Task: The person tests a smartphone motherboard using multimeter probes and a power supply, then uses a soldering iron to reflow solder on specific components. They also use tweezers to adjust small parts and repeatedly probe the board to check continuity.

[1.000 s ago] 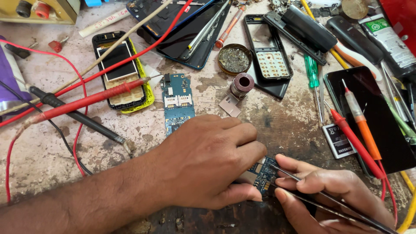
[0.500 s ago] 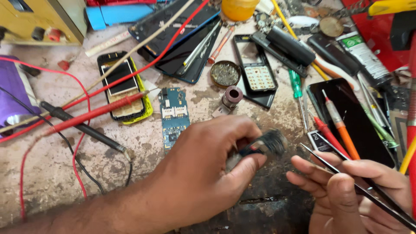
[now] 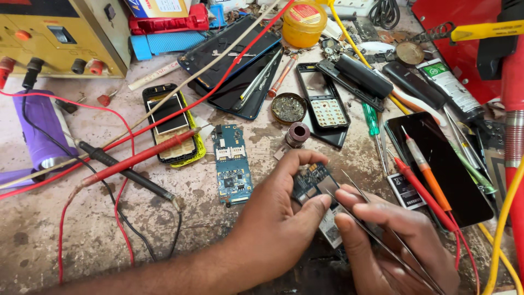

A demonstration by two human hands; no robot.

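A left hand (image 3: pixel 273 229) reaches in from the lower left edge of the desk (image 3: pixel 65 235) and pinches a small dark circuit board (image 3: pixel 312 183) between thumb and fingers, lifting it just above the desk near the middle of the front edge. The right hand (image 3: pixel 398 240) comes from the lower right corner, closed around thin metal tweezers (image 3: pixel 376 229), whose tips rest against the held board.

Just left of the left hand, a blue circuit board (image 3: pixel 232 164) lies flat on the desk. Behind it sits a phone in a yellow case (image 3: pixel 172 128), crossed by a red probe (image 3: pixel 139 155) and a black probe (image 3: pixel 128 172) with trailing red and black wires. Near the board, further back, stand a small solder spool (image 3: pixel 297 134) and a round tin (image 3: pixel 288 108). A black phone keypad frame (image 3: pixel 326 106) lies beside them.

To the right of the hands, a phone with a dark screen (image 3: pixel 453 175) carries a red and an orange screwdriver (image 3: pixel 423 164). A green-handled screwdriver (image 3: pixel 372 123) lies near it. At the back left corner sits a yellow power supply box (image 3: pixel 65 33), with a purple cylinder (image 3: pixel 43 128) before it.
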